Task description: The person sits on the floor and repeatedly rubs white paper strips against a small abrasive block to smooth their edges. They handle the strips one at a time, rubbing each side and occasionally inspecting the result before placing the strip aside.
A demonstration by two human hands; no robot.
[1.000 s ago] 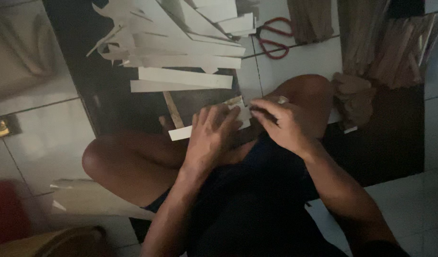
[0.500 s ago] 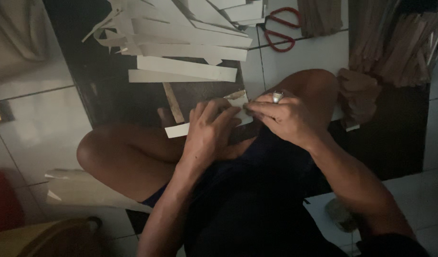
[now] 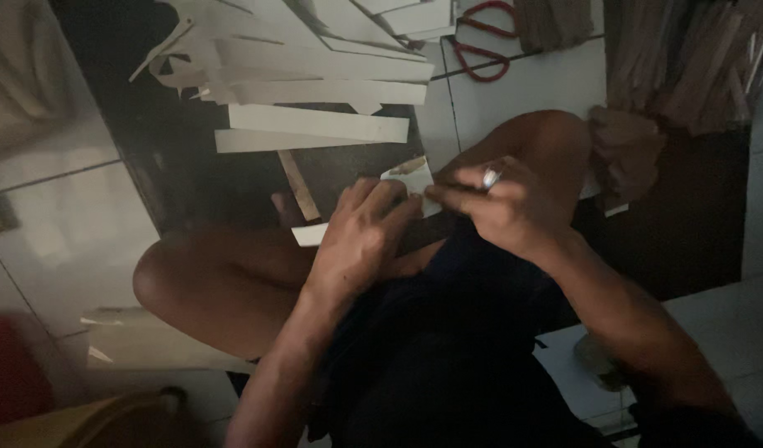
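While hands pinch flat pale paper strip [image 3: 315, 234], red-handled scissors [image 3: 481, 41]

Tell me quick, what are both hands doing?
Left hand: closed on the white paper strip.
Right hand: pinching the same strip's other end.

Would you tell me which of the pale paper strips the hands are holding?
The small strip pinched between left hand and right hand; the long strips lie untouched.

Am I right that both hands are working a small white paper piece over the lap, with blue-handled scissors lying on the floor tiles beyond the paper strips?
Nearly. In the head view both hands, left hand and right hand, pinch the small white paper piece, but the scissors beyond the paper strips have red handles, not blue.
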